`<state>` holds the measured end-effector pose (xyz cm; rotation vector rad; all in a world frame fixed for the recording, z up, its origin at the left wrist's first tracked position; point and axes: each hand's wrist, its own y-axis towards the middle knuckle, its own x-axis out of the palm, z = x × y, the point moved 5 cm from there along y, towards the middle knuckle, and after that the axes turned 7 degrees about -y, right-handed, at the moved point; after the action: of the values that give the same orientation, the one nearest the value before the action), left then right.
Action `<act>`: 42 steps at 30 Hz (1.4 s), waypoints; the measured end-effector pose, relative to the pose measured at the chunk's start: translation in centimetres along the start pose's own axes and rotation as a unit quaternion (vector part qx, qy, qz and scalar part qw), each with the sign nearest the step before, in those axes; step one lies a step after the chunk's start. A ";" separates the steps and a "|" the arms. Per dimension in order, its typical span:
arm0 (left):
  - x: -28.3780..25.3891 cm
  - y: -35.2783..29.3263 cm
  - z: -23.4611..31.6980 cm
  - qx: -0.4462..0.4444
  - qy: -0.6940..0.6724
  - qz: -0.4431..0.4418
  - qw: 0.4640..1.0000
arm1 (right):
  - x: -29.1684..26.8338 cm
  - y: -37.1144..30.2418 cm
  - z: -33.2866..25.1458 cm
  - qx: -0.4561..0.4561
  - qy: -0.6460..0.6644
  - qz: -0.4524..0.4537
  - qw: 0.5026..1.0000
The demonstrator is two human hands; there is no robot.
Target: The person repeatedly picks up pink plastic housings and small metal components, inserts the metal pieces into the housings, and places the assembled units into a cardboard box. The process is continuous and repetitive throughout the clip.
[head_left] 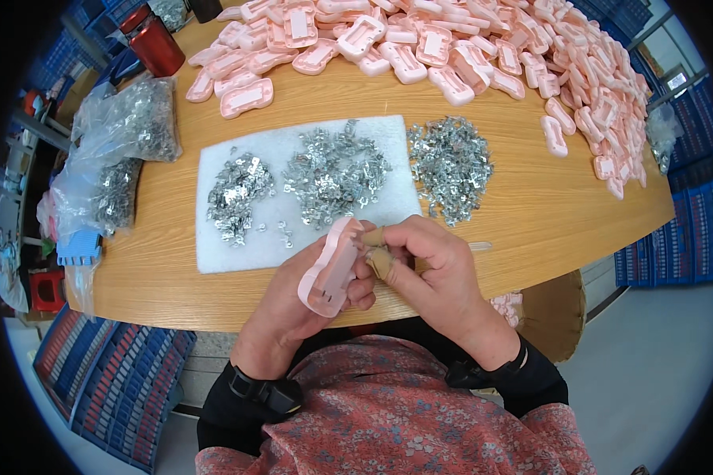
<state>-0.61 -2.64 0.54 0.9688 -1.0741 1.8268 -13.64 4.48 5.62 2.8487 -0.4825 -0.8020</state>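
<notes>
— Floral garment nearest camera, lower edge. Just beyond it, both hands meet over the near side of the counter. Where's the part?

— Pink shell, in the left hand, raised off the surface. Palm and thumb side on its left, fingers curled round under it, tips showing on the right.

— Right hand?

— Thumb and forefinger, both in tan covers, drawn close together at the shell's upper right edge. Can't tell if they pinch the rim or some small piece; contact point is hidden.

— Key relation?

— Shell lies left of the right hand. Long axis runs lower left to upper right, tilted; far end is by the right fingertips, near end points back toward the wearer. Left hand carries it; right is nearer that far end. Recess looks turned up and rightward.

— Around it?

— White foam sheet ahead, left pile of metal pieces and middle pile on it. Right pile sits on bare wood beside the sheet, just past the right knuckles. Heap of pink shells well apart, along the far edge and round to the right.
</notes>
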 end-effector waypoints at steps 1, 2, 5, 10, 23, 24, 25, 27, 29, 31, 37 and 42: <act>0.4 -0.1 0.1 0.008 0.024 0.010 1.000 | 0.2 -0.1 -0.2 -0.005 -0.002 -0.007 1.000; 0.6 -0.1 0.2 0.015 0.049 0.019 0.999 | 0.4 -0.3 -0.4 -0.010 -0.004 -0.014 1.000; -0.1 0.0 0.3 0.107 0.124 0.103 0.981 | 1.3 -0.9 -1.5 -0.099 -0.102 -0.007 0.990; -0.5 0.2 0.3 0.077 0.121 0.104 0.984 | 1.7 -1.5 -1.9 -0.192 -0.201 -0.032 0.960; 0.5 -0.9 -1.0 0.023 0.024 -0.036 0.999 | 0.4 -2.9 -2.8 -0.171 -0.228 0.005 0.959; 0.5 -1.0 -1.3 0.030 0.032 -0.001 0.999 | 0.4 -3.1 -3.0 -0.188 -0.237 0.014 0.953; 0.9 -1.0 -1.5 0.037 0.041 0.034 0.998 | 0.5 -3.4 -3.2 -0.205 -0.247 0.024 0.947; 0.9 -1.0 -1.8 0.054 0.042 0.054 0.996 | 0.8 -4.0 -4.0 -0.233 -0.251 0.003 0.940; 0.4 -0.5 -2.0 0.071 0.029 0.021 0.997 | 0.8 -4.6 -4.5 -0.231 -0.230 -0.012 0.945; 2.1 -1.5 -1.7 0.127 0.312 0.042 0.941 | 0.0 -5.3 -4.3 -0.205 -0.185 -0.023 0.961; 4.7 1.0 -6.8 0.131 0.409 -0.004 0.903 | -4.3 -9.9 -4.0 -0.013 -0.149 0.114 0.982; 8.5 1.0 -7.8 0.106 0.562 -0.105 0.813 | -10.9 -16.7 0.3 0.118 0.051 0.245 0.961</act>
<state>-6.56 6.27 5.04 -0.0188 -0.0142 1.8677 -18.11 23.86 6.96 2.7535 -1.2768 -0.5304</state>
